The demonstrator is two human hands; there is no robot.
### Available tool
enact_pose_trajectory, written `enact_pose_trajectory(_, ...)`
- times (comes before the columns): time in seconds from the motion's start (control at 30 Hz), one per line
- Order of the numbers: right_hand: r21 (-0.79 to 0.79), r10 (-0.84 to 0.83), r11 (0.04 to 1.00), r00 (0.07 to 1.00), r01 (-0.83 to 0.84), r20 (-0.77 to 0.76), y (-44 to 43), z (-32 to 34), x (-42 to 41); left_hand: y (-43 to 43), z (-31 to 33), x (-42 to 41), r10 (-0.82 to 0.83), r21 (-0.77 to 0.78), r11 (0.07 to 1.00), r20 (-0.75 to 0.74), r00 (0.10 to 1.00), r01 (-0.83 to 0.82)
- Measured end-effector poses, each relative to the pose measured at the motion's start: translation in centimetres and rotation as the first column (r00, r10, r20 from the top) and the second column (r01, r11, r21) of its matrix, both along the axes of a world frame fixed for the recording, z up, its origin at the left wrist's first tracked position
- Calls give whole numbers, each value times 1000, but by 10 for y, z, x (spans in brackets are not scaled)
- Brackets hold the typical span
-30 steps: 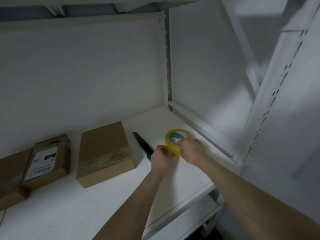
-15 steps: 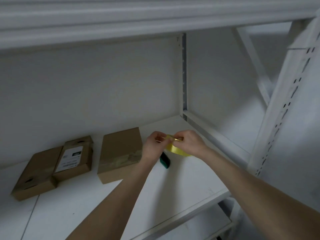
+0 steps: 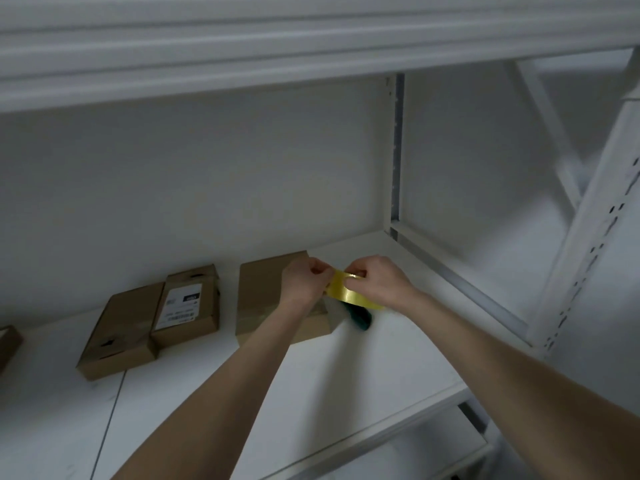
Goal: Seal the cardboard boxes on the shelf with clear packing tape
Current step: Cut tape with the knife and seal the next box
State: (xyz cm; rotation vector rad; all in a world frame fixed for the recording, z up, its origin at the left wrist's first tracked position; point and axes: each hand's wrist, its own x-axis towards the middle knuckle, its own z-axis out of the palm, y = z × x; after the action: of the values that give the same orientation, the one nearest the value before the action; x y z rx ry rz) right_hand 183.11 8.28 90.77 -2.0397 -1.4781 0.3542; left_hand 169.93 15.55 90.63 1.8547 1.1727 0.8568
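I hold a yellowish roll of packing tape (image 3: 344, 292) above the white shelf (image 3: 363, 382). My right hand (image 3: 375, 280) grips the roll with fingers through its core. My left hand (image 3: 304, 280) pinches the tape at the roll's left edge. Just behind and below my left hand lies a brown cardboard box (image 3: 263, 299) with a tape strip across it. Further left, a smaller box with a white label (image 3: 188, 303) leans on another flat box (image 3: 119, 336).
A dark green cutter (image 3: 360, 317) lies on the shelf under the roll, partly hidden. Another box corner (image 3: 8, 342) shows at the far left edge. The upper shelf's beam (image 3: 277, 46) hangs overhead. A perforated white upright (image 3: 588, 244) stands at the right.
The roll has been lifted off the shelf and carried left toward the taped box. My left hand now pinches the tape at the roll. The view has tilted upward.
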Motion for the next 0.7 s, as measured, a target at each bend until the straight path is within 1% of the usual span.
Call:
enact_pose_trajectory(0.1,-1,0,1000,1000,0,-24,1,-2,-7,2,0,-7,-14,-10,1000,0,1000,14)
enact_pose_trajectory(0.17,-1,-1,1000,999,1,-41,0,-3,-10,3,-1,-11,-27,-45,999,18,999,28)
enact_pose_trajectory(0.27,21,-19,1000,995,22,-102,-2,-2,-15,6,-1,-16,-39,-150,987,90,995,52)
enact_pose_trajectory(0.33,35,-36,999,992,40,-117,-1,0,-15,7,0,-19,-41,-195,978,140,989,68)
enact_pose_trajectory(0.4,46,-36,998,991,42,-127,1,-2,-14,10,-1,-19,-41,-204,976,176,984,77)
enact_pose_trajectory(0.43,66,-31,997,988,41,-148,1,-3,-13,10,0,-18,-33,-183,981,182,983,67)
enact_pose_trajectory(0.47,93,-22,995,981,41,-195,1,-3,-12,10,1,-17,-26,-153,987,186,982,55)
enact_pose_trajectory(0.5,125,-18,991,959,55,-282,1,-4,-11,10,2,-16,-17,-120,992,180,984,39)
enact_pose_trajectory(0.57,210,-59,960,869,184,-491,0,-8,-5,10,8,-15,19,-63,998,190,982,-7)
enact_pose_trajectory(0.6,229,-110,935,836,271,-537,2,-15,0,10,11,-15,48,-37,998,202,978,-41)
enact_pose_trajectory(0.63,203,-189,923,845,327,-501,4,-25,7,11,14,-15,83,-12,996,209,974,-83)
enact_pose_trajectory(0.67,132,-274,929,881,347,-386,6,-37,13,13,15,-16,112,13,993,208,972,-117)
enact_pose_trajectory(0.7,27,-335,936,912,351,-237,7,-50,14,14,17,-17,128,33,990,206,970,-138)
